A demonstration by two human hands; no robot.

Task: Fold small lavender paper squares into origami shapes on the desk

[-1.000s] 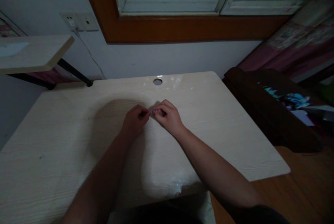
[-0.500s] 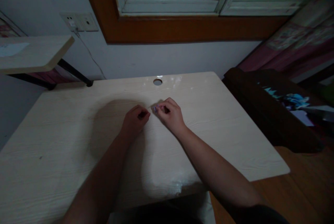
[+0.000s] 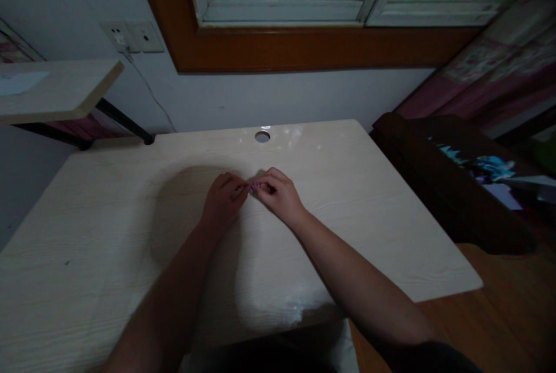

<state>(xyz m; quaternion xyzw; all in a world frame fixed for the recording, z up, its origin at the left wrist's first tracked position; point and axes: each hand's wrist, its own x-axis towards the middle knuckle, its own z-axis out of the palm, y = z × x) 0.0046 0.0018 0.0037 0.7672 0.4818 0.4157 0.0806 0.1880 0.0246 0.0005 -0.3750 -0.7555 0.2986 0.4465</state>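
Over the middle of the pale wood-grain table (image 3: 347, 199), both hands meet at their fingertips. My right hand (image 3: 280, 193) is closed in a pinch on a small purple object (image 3: 253, 188), too small and dim for its kind to show. From the other side my left hand (image 3: 221, 196) is closed too, thumb against forefinger, its tips touching or almost touching the purple object. Whatever lies between the left fingertips is hidden.
Behind the hands, a round cable hole (image 3: 262, 136) pierces the tabletop near the wall. A raised shelf (image 3: 61, 92) on black legs stands at the back left. Past the right edge, dark wooden furniture (image 3: 434, 187) carries blue and white items. A white cord (image 3: 150, 92) hangs from the wall socket.
My right hand has moved left and slightly toward me, bringing the purple object up to the left fingertips. The gap between the hands has closed; my left hand has hardly moved.
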